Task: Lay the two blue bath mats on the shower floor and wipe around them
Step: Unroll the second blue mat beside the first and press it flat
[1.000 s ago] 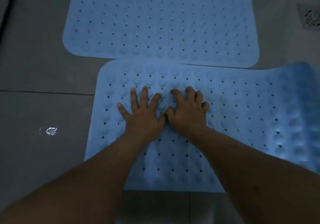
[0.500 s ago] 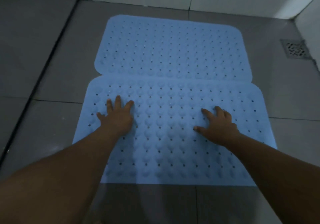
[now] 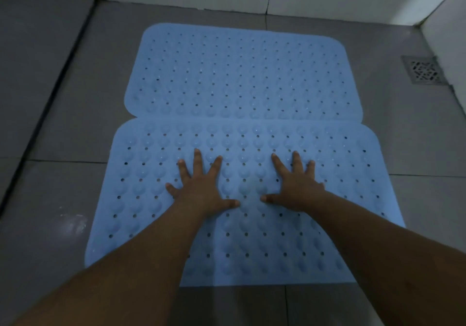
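Both blue bath mats lie flat on the grey tiled shower floor [image 3: 50, 124]. The near mat [image 3: 252, 245] overlaps the far mat [image 3: 239, 73] along their shared edge. Left hand [image 3: 201, 189] and right hand [image 3: 297, 187] press palm-down on the near mat, fingers spread wide, grasping nothing. A floor drain [image 3: 423, 69] sits at far right.

Left hand [image 3: 201, 189] and right hand [image 3: 297, 187] lie flat, fingers spread, on the near perforated blue rubber mat [image 3: 252, 237]; the far blue mat [image 3: 242, 73] adjoins it.
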